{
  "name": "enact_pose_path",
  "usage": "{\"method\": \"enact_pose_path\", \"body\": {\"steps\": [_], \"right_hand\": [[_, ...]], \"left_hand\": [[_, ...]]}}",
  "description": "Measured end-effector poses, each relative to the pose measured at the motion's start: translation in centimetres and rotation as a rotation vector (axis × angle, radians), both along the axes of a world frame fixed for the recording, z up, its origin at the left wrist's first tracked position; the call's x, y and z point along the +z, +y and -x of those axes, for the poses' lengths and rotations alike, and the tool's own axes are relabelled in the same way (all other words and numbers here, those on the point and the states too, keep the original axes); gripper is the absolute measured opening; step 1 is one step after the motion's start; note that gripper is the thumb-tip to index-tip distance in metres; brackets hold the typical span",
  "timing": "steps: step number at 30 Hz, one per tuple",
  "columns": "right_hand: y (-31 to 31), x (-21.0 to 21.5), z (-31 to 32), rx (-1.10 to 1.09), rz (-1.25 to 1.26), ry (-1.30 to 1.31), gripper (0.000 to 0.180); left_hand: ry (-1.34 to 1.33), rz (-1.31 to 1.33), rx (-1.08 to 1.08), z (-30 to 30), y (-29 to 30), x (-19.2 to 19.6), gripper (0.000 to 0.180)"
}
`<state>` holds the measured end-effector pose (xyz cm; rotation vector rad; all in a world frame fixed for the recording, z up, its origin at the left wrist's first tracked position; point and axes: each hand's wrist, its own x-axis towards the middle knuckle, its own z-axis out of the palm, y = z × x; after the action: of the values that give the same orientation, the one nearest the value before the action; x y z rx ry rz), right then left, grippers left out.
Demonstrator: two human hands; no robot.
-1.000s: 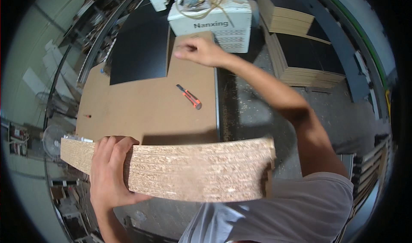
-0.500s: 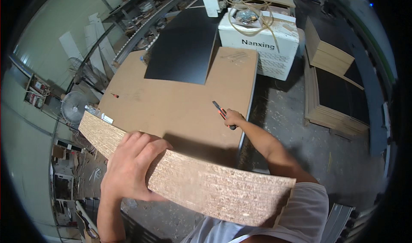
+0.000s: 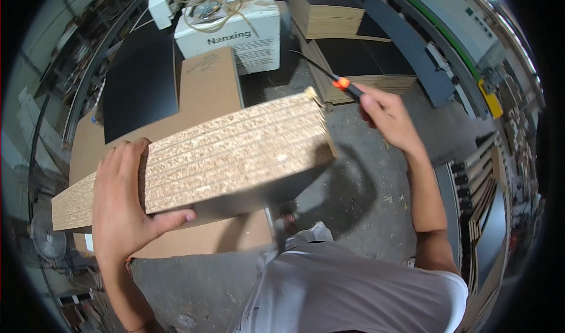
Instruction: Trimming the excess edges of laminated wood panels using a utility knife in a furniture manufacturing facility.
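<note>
Gripping a thick stack of particleboard panels (image 3: 235, 150), the left hand (image 3: 126, 186) is clamping around it near 9 o'clock, fingers over the far side and thumb on the near one. The stack itself is running from about 8 o'clock up to 1, partly covering the brown worktable (image 3: 206, 86) and sticking out past its right edge. Can't tell if it's resting on anything underneath. Over at 2 o'clock, the right hand (image 3: 385, 112) is closing around the handle of an orange-and-black box cutter (image 3: 346, 87), whose thin tip is pointing toward 10 o'clock and not touching the boards. Progress-wise, I'm calling the panels gathered and the cutter picked up, so that much is looking done. Blade and board aren't meeting yet, so any cutter work at this spot is looking undone. Some ragged bits are showing at the stack's right end, fwiw.
</note>
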<state>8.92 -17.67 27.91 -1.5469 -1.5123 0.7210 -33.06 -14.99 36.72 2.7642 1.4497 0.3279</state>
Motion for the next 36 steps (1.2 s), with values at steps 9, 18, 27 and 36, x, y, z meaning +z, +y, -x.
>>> {"method": "enact_pose_path", "body": {"steps": [9,18,27,36], "right_hand": [[-16.3,10.2,8.1,-0.055,-0.327,-0.728,0.053],[-16.5,10.3,10.0,-0.246,-0.154,-0.820,0.038],[-14.2,11.8,9.2,-0.192,-0.139,-0.801,0.031],[-10.8,11.4,8.1,-0.100,-0.187,-0.769,0.028]], "left_hand": [[-0.103,-0.162,-0.105,0.3,-1.3,0.1,0.092],[-0.090,-0.190,-0.105,0.2,-1.4,-0.1,0.092],[-0.101,-0.167,-0.079,0.3,-1.6,0.0,0.096],[-0.078,-0.095,-0.035,0.0,-1.5,0.2,0.097]]}}
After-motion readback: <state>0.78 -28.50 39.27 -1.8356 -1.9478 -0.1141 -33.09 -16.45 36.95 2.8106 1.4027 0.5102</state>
